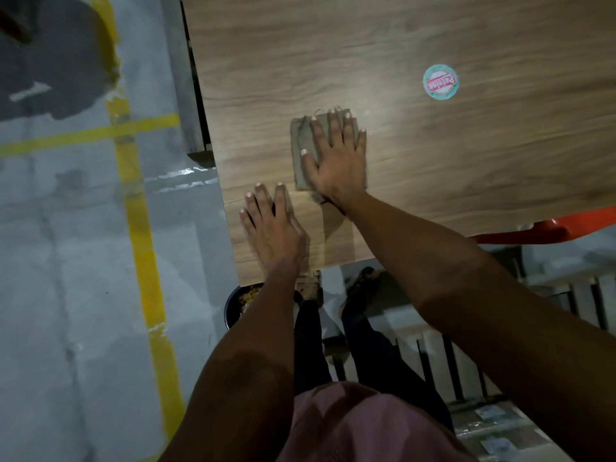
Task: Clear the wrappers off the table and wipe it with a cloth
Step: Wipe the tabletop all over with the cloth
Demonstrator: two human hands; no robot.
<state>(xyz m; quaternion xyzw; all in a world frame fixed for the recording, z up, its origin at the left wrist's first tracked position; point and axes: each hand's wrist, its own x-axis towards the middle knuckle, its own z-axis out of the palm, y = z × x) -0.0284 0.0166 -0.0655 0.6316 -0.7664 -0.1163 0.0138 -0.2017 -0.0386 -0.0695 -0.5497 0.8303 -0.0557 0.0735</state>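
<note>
Right hand (336,155), fingers spread flat, presses the folded cloth (301,151) onto the table (466,155) at frame centre, prob. so the whole palm drives the wipe. Left hand (271,225), flat w/ straight fingers near the lower edge, likely braces the lean. Round wrapper (440,82) lies upper right, uncleared.

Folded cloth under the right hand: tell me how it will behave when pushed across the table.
The cloth looks soft and folded flat, so it probably slides easily on the smooth table. Its frayed corner suggests thin fabric, which may bunch unless the right hand presses flat.
</note>
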